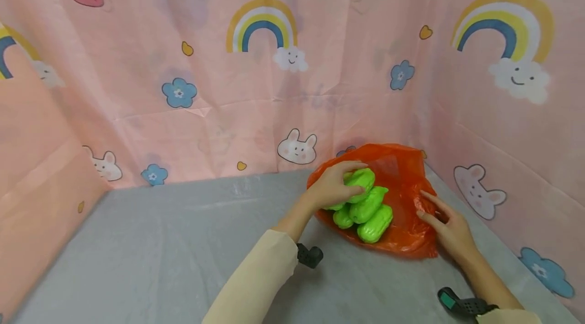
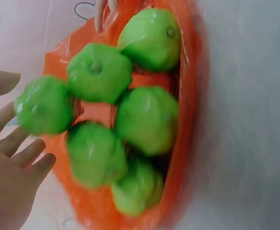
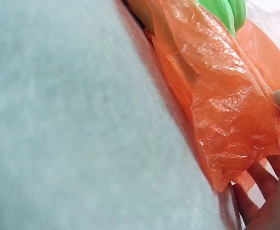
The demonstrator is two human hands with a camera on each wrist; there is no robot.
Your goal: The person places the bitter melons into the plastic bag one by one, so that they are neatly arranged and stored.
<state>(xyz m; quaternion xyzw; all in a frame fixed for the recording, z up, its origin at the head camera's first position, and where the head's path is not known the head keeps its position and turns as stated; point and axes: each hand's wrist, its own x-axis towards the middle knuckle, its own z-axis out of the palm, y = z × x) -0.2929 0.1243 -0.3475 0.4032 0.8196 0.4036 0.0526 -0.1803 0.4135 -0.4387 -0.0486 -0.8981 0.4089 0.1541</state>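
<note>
Several bright green chayotes [image 1: 375,224] lie piled in the mouth of an orange plastic bag [image 1: 404,202], at the right of the head view. My left hand [image 1: 332,184] is at the uppermost chayote [image 1: 363,180]. In the left wrist view the fingers of the left hand [image 2: 13,167] are spread and fairly straight beside that chayote [image 2: 44,105], with a gap between it and the thumb. My right hand [image 1: 452,230] holds the bag's right edge, thumb on the near side and fingers behind the plastic [image 3: 231,124]. Part of its grip is hidden.
A grey cloth surface [image 1: 160,253] stretches left and in front of the bag. Pink printed curtains [image 1: 219,131] stand close behind the bag and along the right side. Dark straps [image 1: 311,255] sit on both wrists.
</note>
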